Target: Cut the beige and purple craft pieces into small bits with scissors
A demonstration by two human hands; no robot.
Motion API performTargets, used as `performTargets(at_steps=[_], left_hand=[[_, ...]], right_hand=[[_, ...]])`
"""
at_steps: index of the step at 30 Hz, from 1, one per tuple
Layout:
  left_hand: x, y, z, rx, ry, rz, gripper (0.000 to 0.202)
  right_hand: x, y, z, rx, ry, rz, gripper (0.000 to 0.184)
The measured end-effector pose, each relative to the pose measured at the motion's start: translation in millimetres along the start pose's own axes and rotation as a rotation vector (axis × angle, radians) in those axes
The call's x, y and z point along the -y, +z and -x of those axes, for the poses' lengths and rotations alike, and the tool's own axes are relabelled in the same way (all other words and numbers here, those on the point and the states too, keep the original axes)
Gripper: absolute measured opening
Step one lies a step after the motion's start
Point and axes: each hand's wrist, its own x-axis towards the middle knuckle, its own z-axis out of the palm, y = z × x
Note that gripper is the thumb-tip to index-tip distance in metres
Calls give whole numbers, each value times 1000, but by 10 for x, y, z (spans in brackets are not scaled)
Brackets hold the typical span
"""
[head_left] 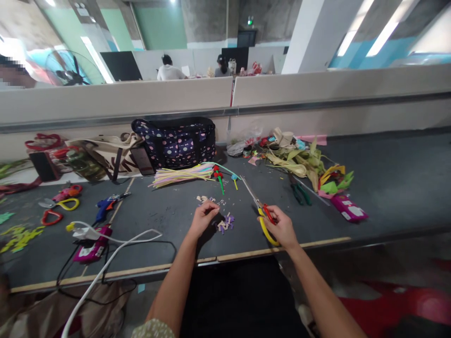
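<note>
My right hand (pixel 282 227) grips scissors (pixel 265 212) with red and yellow handles, their blades pointing away to the upper left over the dark table. My left hand (pixel 205 218) is closed, fingertips pinched together above the tabletop; whatever they hold, if anything, is too small to make out. Just right of it lies a small pile of purple and cream cut pieces (pixel 226 223). More cream bits (pixel 202 199) are scattered behind the left hand. Farther back rest a bundle of pastel pipe cleaners (pixel 185 174), a red flower on a green stem (pixel 217 172) and a small blue piece (pixel 234 178).
A dotted bag (pixel 176 143) stands against the partition. On the left are a blue glue gun (pixel 104 206), another pair of scissors (pixel 63 203) and a white cable (pixel 116 249). Rightward lie dried husks (pixel 299 162), green-handled pliers (pixel 300 191) and a magenta pack (pixel 348 209).
</note>
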Motion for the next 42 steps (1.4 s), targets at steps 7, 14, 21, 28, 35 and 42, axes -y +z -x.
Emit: performTargets(at_steps=[7,14,21,28,35,42], left_hand=[[-40,20,17,17,-138,176,26],[-10,8,14,-11,-201,353,28],[-30,2,25,-65,-266,539,28],[18,7,-9,-129,-263,601,27],[42,7,-8,-144,-279,593,28],[30,5,-1,-157,-288,590,28]], right_hand=[[2,62,57,-6,49,-48,48],[-19,50,115,102,38,58,43],[168,409,318,88,-117,409,46],[101,546,341,100,-268,627,51],[9,572,354,93,-300,637,50],[-33,582,349,87,-303,652,53]])
